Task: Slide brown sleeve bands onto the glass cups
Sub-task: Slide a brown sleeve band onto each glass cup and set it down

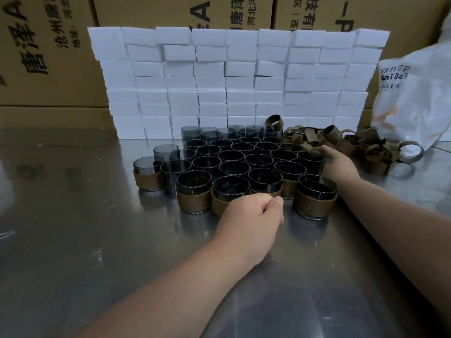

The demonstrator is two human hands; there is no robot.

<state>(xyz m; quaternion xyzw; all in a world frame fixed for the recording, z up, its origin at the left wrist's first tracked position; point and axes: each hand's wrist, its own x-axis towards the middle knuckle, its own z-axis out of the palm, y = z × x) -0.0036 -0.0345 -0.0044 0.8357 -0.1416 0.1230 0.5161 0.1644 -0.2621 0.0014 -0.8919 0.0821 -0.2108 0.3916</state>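
Note:
Many dark glass cups [244, 154] stand packed together on the steel table [73, 240]. Several in the front row wear brown sleeve bands, such as the banded cup on the right [314, 203] and one on the far left [146, 176]. My left hand [249, 218] is curled into a loose fist against the front of a banded cup [229, 189], and I see nothing in its fingers. My right hand [339, 164] reaches past the cups with fingers stretched out, touching the edge of the pile of loose brown bands [353, 145].
A wall of stacked white boxes [231, 81] stands right behind the cups. Large cardboard cartons [48, 57] rise behind that. A white plastic bag [415, 93] lies at the right beside the bands.

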